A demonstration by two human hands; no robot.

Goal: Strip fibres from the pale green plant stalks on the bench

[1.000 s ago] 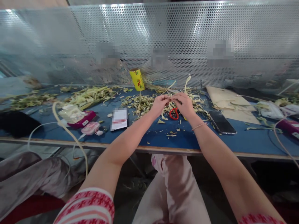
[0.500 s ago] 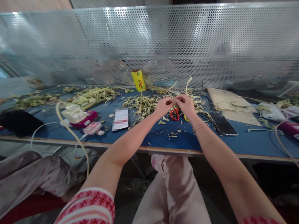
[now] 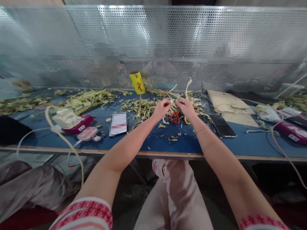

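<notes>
My left hand point(image 3: 162, 108) and my right hand point(image 3: 186, 107) are raised side by side over a heap of dried, pale-green plant strips point(image 3: 151, 107). Each is closed, thumb against fingertips, with a small gap between the two. Whatever lies in either pinch is too small to make out. Just below them, a red loop handle point(image 3: 175, 118) and a yellow loop handle point(image 3: 187, 120) stick out of the scraps, their other ends hidden. A long pale strip point(image 3: 188, 87) stands up behind my right hand.
A yellow cardboard tube point(image 3: 137, 83) leans near the perforated metal screen point(image 3: 153, 35). Phones point(image 3: 223, 126), a white card point(image 3: 118, 124), purple-based devices point(image 3: 79, 125) with hoses and brown cardboard point(image 3: 231, 107) lie on the blue table point(image 3: 168, 143). Beside me on the left, another person's legs point(image 3: 35, 188) show.
My hands have drawn slightly apart; half a second ago their fingertips met. The whole view has shifted, so the table's things appear farther left.
</notes>
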